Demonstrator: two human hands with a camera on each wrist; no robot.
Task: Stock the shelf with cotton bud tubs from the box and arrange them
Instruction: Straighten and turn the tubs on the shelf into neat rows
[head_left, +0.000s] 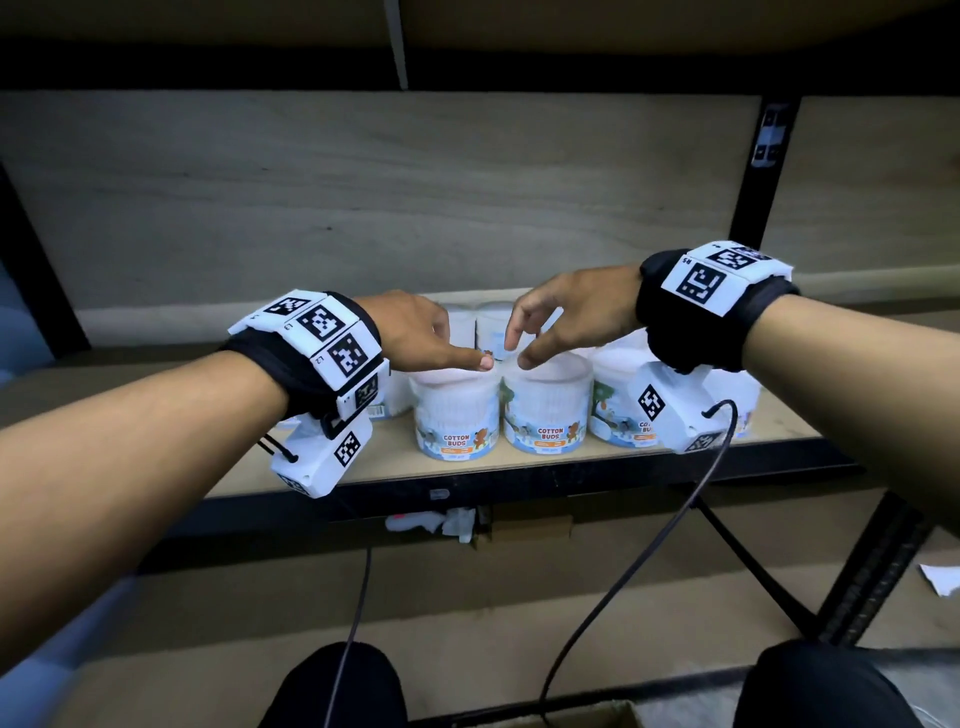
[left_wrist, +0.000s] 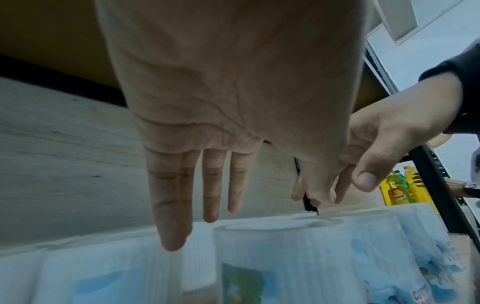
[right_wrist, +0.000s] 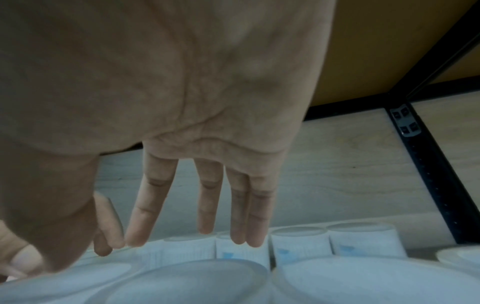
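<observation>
Several clear cotton bud tubs stand in rows on the wooden shelf (head_left: 519, 462). Two front ones, a left tub (head_left: 457, 415) and a middle tub (head_left: 548, 410), show "COTTON BUDS" labels. My left hand (head_left: 421, 338) hovers over the left tub with fingers straight, holding nothing; its thumb lies just above the lid. My right hand (head_left: 561, 317) hangs over the middle tub, fingers straight and pointing down, empty. In the left wrist view the left hand's fingers (left_wrist: 171, 205) hang above the tubs (left_wrist: 280, 257). In the right wrist view the right fingers (right_wrist: 207, 205) hang above the tub lids (right_wrist: 187, 281).
More tubs (head_left: 493, 322) stand behind the front row and to the right (head_left: 618, 405). A black upright post (head_left: 763, 171) bounds the shelf bay on the right. A cardboard box corner (head_left: 587, 719) lies below between my knees. Cables (head_left: 623, 571) hang from both wrists.
</observation>
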